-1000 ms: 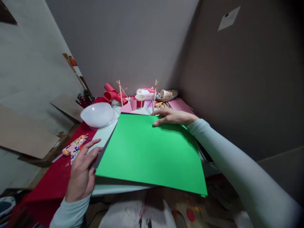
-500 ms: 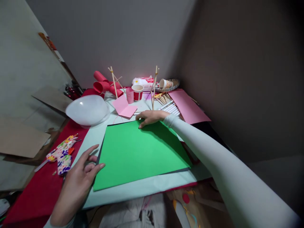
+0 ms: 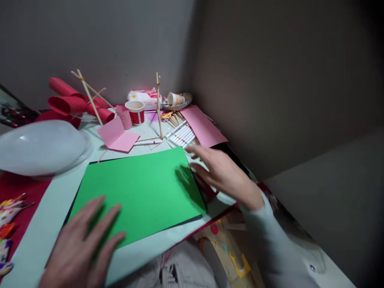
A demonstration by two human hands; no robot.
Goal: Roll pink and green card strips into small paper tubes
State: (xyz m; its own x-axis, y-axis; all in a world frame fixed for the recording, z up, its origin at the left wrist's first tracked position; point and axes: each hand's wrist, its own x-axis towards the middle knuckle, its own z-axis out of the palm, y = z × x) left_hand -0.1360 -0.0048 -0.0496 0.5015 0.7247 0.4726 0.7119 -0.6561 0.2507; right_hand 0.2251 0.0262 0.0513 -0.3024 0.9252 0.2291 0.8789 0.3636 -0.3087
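Note:
A green sheet of paper [image 3: 141, 188] lies flat on the pale table covering, with the edges of a black sheet [image 3: 192, 219] showing beneath it. My left hand [image 3: 81, 240] is spread over the green sheet's lower left corner, its fingers apart and slightly blurred; whether it touches the paper I cannot tell. Beside the sheet's right edge, my right hand [image 3: 222, 172] hovers with fingers apart and nothing in them. Its shadow falls on the green paper. Behind the sheet stands a folded pink card [image 3: 118, 138].
Rolled red paper tubes [image 3: 67, 105], a red-and-white paper cup [image 3: 135, 113] and a tied stick frame [image 3: 158, 106] stand at the back. White markers [image 3: 183, 135] lie beside a pink sheet [image 3: 205, 128]. A translucent white balloon [image 3: 42, 148] is at left, above colourful glue guns [image 3: 9, 216].
My view has turned right. My right hand has left the green sheet's far edge and moved to its right side. My left hand has let go of the left edge and opened over the corner.

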